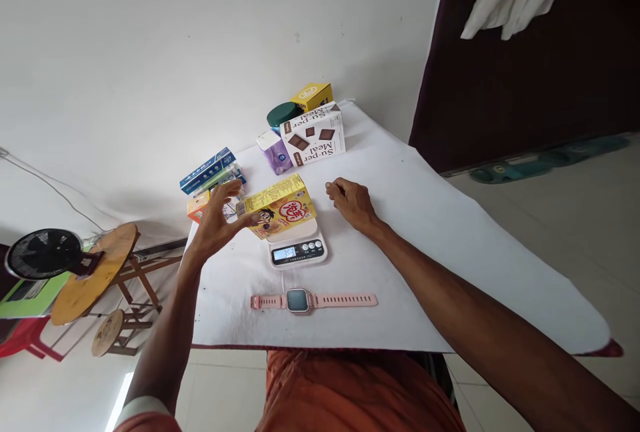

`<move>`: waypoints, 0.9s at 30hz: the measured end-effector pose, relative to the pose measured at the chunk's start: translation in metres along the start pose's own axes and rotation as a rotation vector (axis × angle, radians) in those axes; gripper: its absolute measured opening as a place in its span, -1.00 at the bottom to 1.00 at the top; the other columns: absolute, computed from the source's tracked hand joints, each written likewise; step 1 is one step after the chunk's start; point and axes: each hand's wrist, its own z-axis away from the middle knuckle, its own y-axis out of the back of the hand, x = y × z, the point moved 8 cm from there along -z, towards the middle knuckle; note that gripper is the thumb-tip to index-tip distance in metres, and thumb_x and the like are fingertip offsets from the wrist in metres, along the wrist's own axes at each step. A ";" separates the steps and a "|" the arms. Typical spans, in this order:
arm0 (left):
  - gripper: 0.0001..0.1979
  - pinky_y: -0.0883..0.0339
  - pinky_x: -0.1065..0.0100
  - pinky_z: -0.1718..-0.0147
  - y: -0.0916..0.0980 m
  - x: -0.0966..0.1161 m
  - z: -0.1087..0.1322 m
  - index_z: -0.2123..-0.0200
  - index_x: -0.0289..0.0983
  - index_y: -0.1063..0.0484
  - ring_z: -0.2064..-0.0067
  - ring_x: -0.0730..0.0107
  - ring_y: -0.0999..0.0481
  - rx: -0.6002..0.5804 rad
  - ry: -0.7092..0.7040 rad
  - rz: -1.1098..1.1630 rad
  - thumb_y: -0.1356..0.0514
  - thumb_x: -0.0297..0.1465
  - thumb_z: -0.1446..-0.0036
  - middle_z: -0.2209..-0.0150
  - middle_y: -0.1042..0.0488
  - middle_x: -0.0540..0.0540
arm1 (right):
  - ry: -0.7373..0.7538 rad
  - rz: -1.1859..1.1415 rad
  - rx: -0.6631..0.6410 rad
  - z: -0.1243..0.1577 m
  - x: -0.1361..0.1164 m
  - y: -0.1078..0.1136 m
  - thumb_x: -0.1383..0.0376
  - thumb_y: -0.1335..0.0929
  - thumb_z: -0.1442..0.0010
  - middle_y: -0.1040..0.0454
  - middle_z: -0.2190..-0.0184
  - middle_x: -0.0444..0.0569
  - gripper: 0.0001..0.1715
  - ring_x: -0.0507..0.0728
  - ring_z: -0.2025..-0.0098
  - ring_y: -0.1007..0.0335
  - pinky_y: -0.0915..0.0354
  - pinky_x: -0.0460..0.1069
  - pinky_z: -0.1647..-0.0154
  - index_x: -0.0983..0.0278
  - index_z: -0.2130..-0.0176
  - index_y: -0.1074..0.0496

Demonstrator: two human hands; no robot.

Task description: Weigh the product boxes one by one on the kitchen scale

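Orange clothing (350, 392) closest, just below the near edge of the white-covered table (450, 232). Along that edge, left of its middle, a pink-strapped smartwatch (299, 301) laid out flat, strap stretched to both sides. Just beyond, a white digital scale (300, 253) with lit display and buttons facing the near edge; digits too small to read surely. On the scale, a yellow snack box (290, 204), printed side toward the near edge, left end jutting past the plate. At that end, the left hand (215, 227), thumb and fingers spread apart around the corner, thumb overlapping the printed side; impossible to tell whether touching. Off the box's other end, apart from it, the right hand (354, 204), fingers curled into a loose fist.

Grouped by the far left corner, beyond the left hand: a blue box (207, 171) and an orange box (198, 207), among others partly hidden. Toward the far right corner, close together: a purple pack (276, 153), a white Su-per Meal box (316, 135), a dark green lid (283, 114) and a small yellow box (314, 95).
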 end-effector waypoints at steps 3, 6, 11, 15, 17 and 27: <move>-0.29 -0.40 0.02 -0.19 0.025 -0.003 0.004 -0.25 -0.10 -0.34 -0.23 0.02 -0.49 0.078 0.060 -0.002 -0.35 0.07 -0.13 -0.22 -0.46 -0.18 | 0.006 0.001 0.005 0.000 0.000 0.000 0.02 -0.24 -0.34 -0.52 0.45 -0.06 -0.59 0.10 0.41 -0.38 -0.28 0.01 0.29 0.18 0.42 -0.37; -0.30 -0.40 0.03 -0.18 0.035 -0.002 0.003 -0.24 -0.10 -0.36 -0.23 0.02 -0.49 0.107 0.058 -0.022 -0.36 0.06 -0.12 -0.21 -0.48 -0.17 | 0.008 -0.003 0.004 0.000 0.000 0.000 0.03 -0.25 -0.34 -0.50 0.46 -0.08 -0.60 0.10 0.43 -0.38 -0.28 0.02 0.28 0.19 0.42 -0.37; -0.34 -0.38 0.07 -0.18 0.000 0.010 -0.008 -0.23 -0.15 -0.37 -0.20 0.03 -0.50 -0.046 -0.034 -0.083 -0.38 -0.02 -0.14 -0.18 -0.48 -0.19 | -0.006 -0.019 0.014 0.000 0.000 0.000 0.04 -0.25 -0.33 -0.50 0.46 -0.08 -0.62 0.10 0.44 -0.37 -0.28 0.02 0.28 0.19 0.43 -0.36; -0.59 -0.43 0.10 0.03 -0.035 0.018 -0.022 0.01 -0.22 -0.48 0.07 0.09 -0.56 -0.246 -0.036 -0.209 -0.38 -0.19 -0.12 0.08 -0.56 -0.14 | -0.038 -0.071 0.025 0.001 -0.001 0.002 0.04 -0.26 -0.31 -0.48 0.48 -0.09 -0.63 0.09 0.46 -0.35 -0.26 0.01 0.31 0.18 0.44 -0.36; -0.68 -0.41 0.15 0.13 -0.036 0.027 -0.036 0.09 -0.22 -0.49 0.18 0.15 -0.53 -0.247 -0.046 -0.221 -0.35 -0.23 -0.12 0.19 -0.55 -0.09 | -0.056 -0.123 0.041 0.001 -0.002 0.004 0.03 -0.28 -0.31 -0.48 0.49 -0.10 -0.61 0.08 0.48 -0.35 -0.26 0.00 0.33 0.18 0.45 -0.36; -0.64 -0.42 0.13 0.08 -0.107 0.070 -0.171 0.01 -0.24 -0.46 0.07 0.09 -0.53 -0.124 -0.138 -0.245 -0.33 -0.26 -0.14 0.06 -0.57 -0.17 | -0.116 -0.219 0.420 -0.009 0.016 0.053 -0.17 -0.06 -0.41 -0.54 0.40 0.01 -0.39 0.11 0.50 -0.40 -0.36 0.02 0.35 0.15 0.36 -0.32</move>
